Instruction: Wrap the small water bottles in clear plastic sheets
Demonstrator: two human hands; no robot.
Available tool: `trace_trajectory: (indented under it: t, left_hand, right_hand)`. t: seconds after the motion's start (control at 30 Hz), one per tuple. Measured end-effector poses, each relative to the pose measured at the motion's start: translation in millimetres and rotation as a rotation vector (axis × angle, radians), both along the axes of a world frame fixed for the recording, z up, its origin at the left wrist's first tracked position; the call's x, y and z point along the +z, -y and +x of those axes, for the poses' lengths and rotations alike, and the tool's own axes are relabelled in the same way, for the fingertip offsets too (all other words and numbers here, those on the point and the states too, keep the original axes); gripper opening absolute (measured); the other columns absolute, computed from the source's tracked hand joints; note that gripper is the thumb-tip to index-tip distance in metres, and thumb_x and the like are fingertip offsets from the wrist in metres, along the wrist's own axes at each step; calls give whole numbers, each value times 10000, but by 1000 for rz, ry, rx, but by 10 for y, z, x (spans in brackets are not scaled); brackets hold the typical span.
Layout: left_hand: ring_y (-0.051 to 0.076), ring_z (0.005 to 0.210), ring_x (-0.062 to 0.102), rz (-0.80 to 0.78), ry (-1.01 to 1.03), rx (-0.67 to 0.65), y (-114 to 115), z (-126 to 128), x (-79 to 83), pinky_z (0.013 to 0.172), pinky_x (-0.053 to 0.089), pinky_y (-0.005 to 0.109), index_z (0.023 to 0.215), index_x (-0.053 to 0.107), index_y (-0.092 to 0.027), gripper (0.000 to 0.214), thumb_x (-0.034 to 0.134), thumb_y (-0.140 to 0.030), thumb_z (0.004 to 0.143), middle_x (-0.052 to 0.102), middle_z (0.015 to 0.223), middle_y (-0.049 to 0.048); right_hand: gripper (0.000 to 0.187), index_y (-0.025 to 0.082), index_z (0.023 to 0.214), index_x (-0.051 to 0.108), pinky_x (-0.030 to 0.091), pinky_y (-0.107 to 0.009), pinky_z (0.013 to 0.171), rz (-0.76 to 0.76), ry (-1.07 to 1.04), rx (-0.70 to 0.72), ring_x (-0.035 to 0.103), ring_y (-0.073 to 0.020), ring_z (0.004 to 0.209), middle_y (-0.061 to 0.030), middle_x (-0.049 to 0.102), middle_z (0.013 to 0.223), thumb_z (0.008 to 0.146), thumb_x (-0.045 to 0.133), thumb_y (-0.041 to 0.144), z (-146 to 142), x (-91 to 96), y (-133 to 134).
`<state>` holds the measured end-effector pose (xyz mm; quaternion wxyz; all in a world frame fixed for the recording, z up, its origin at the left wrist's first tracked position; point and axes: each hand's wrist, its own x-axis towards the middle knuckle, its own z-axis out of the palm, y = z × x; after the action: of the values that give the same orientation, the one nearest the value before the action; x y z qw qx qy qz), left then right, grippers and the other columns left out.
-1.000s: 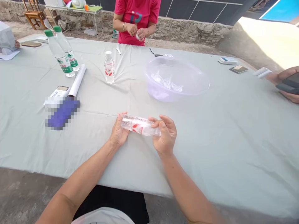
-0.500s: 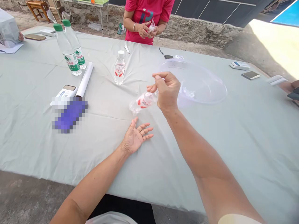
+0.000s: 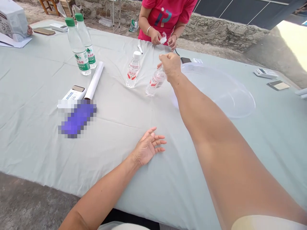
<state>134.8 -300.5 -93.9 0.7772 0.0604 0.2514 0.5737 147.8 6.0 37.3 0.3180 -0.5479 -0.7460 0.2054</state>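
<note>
My right hand (image 3: 169, 64) is stretched far forward, closed round the top of a small clear bottle with a red label (image 3: 155, 82). The bottle hangs tilted, its base just above or on the grey-green tablecloth (image 3: 120, 105). A second small red-label bottle with a white cap (image 3: 133, 70) stands upright just left of it. My left hand (image 3: 150, 146) lies on the cloth near me, fingers spread, holding nothing. A large clear plastic basin (image 3: 230, 95) sits to the right of my right arm.
Two tall green-cap bottles (image 3: 81, 44) stand at the back left beside a white roll (image 3: 94, 80) and a small box (image 3: 73, 94). A person in a red shirt (image 3: 168, 16) stands across the table, hands busy. Small devices (image 3: 266, 73) lie at the far right.
Both hands held the small bottle lying sideways; my left hand let go and settled on the cloth. My right hand carried the bottle forward toward the other small bottle.
</note>
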Motion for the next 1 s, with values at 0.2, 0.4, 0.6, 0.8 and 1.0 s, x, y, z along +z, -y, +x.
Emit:
trace_trajectory:
  t: [0.2, 0.4, 0.6, 0.8, 1.0]
  left_hand:
    - [195, 950, 695, -11, 11, 9, -6, 13, -11, 758, 540, 340, 1350, 536, -233, 470, 702, -354, 928, 705, 1050, 69]
    - [192, 951, 693, 1, 2, 2, -16, 10, -29, 767, 531, 342, 1344, 535, -240, 468, 708, -353, 924, 702, 1052, 66]
    - [194, 935, 692, 3, -9, -8, -1, 17, -34, 775, 519, 348, 1317, 535, -230, 493, 747, -345, 886, 698, 1031, 63]
    - [196, 951, 686, -13, -27, 2, 16, 36, -14, 853, 501, 371, 1274, 564, -229, 454, 758, -281, 868, 695, 1020, 61]
    - [197, 963, 679, 23, -166, -23, 72, 60, -4, 949, 487, 416, 1219, 603, -192, 345, 706, -240, 892, 678, 1013, 72]
  right_hand:
    - [319, 187, 1012, 655, 291, -549, 1117, 109, 170, -112, 497, -307, 1251, -144, 641, 1259, 990, 554, 489, -169, 398, 216]
    - [580, 422, 1290, 582, 369, -567, 1100, 243, 132, 388, 315, -353, 1431, -48, 589, 1348, 755, 800, 377, -603, 191, 188]
    - [333, 277, 1096, 692, 464, -497, 984, 181, 151, 409, 591, -305, 1055, -91, 578, 1180, 771, 763, 257, -728, -82, 182]
    - [331, 248, 1089, 674, 486, -489, 924, 179, 140, 371, 595, -289, 951, -74, 586, 1025, 770, 759, 231, -387, 67, 653]
    - [240, 225, 993, 682, 478, -470, 922, 126, 215, 493, 587, -283, 968, -66, 615, 1001, 815, 756, 367, -254, 51, 1265]
